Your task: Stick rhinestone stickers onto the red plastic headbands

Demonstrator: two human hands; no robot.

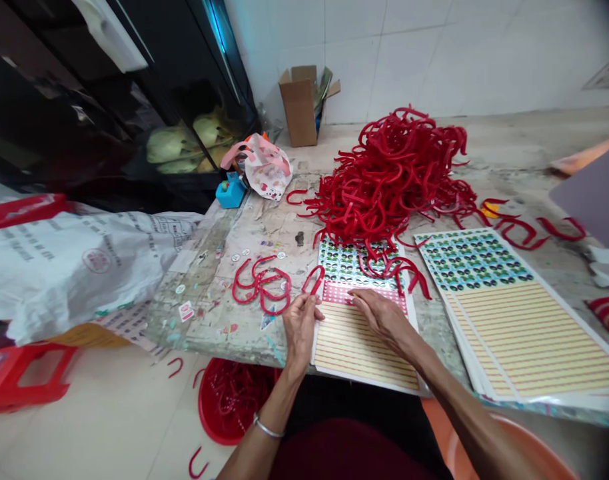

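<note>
My left hand [300, 327] pinches the ends of a red U-shaped plastic strip [314, 275] at the left edge of a sticker sheet [364, 340]. My right hand [382, 317] is over the same sheet, by its pink band. Its thumb and forefinger are closed at the tips; anything between them is too small to make out. The sheet has rows of green-and-blue pictures at the top and yellow striped rows below. Left of my hands lies a small group of red curved strips [261, 287]. Behind the sheet rises a big heap of red strips [394, 173], some lying over its top.
A second stack of sticker sheets [529, 320] lies to the right. A cardboard box [298, 107], a patterned bag [267, 167] and a blue container [230, 191] stand at the back. Below the table edge are a red basin [209, 407] of strips and a red stool [29, 377].
</note>
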